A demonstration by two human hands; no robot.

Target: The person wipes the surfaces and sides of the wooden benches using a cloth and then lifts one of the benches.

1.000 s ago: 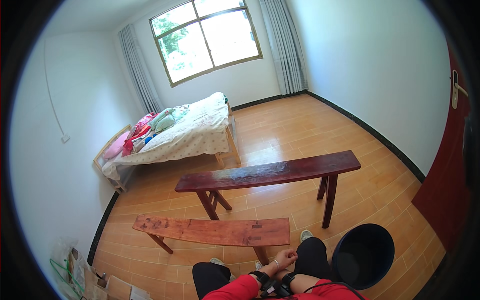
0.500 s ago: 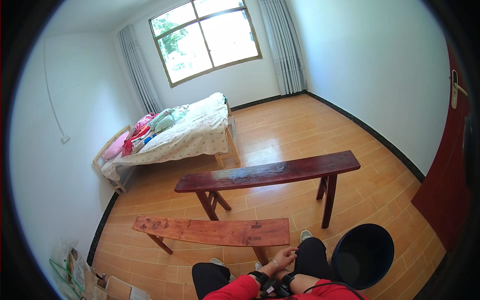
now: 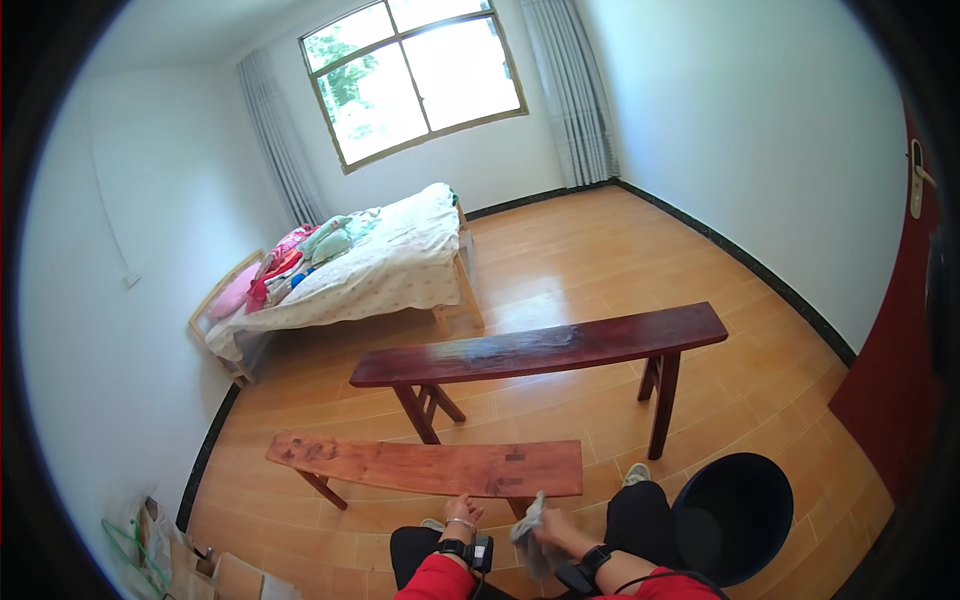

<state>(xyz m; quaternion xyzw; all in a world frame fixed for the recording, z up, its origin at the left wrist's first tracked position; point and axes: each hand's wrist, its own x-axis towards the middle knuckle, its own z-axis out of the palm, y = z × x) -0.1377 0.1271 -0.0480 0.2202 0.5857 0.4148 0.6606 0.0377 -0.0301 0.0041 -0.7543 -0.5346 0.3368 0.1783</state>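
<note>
My right hand is closed round a grey cloth, which hangs down between my knees with one corner sticking up. The cloth is close to the front edge of a low reddish-brown wooden bench; whether they touch I cannot tell. My left hand, with a bracelet at the wrist, is near the same edge, farther left. Its fingers are slightly apart and loosely bent, and nothing shows in them. Beyond stands a taller dark-red bench with a shiny, wet-looking patch on its top.
A dark blue bucket stands beside my right leg. Boxes and bags are at the lower left. A bed with rumpled bedding lies along the far left, under a curtained window. A dark-red door is on the right.
My hands were together near my right knee; now they are apart, the left moved left toward the bench edge. The grey cloth now shows in my right hand.
</note>
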